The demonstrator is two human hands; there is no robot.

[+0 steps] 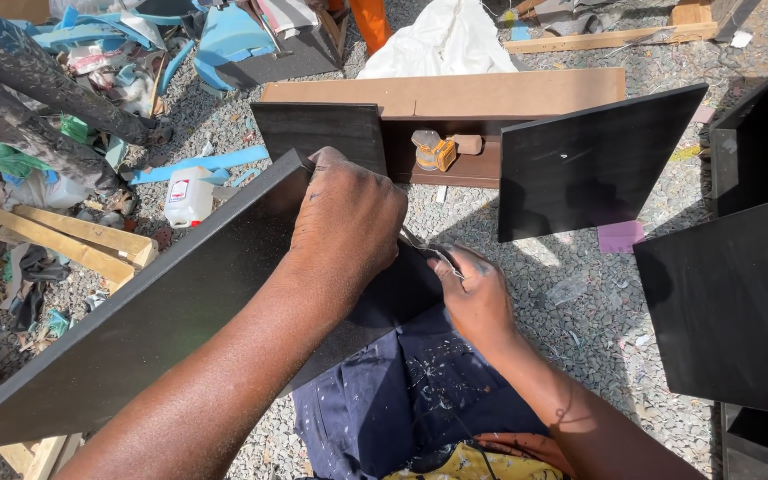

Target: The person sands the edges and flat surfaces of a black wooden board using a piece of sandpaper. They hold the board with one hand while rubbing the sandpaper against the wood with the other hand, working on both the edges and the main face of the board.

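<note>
A long black board (135,329) lies slanted across my lap, from the lower left up to the middle. My left hand (348,218) presses down on its far end, fingers curled over the edge. My right hand (473,293) sits just right of it and pinches a small thin metal tool (424,247) against the board's edge. My dark blue trousers (411,400), flecked with white, show below the board.
A black panel (593,164) and a smaller one (322,133) lean on a brown wooden shelf (455,93) holding a yellow tape measure (437,153). More black panels (735,302) stand at right. A white jug (188,197), wood battens (73,236) and scrap lie on gravel at left.
</note>
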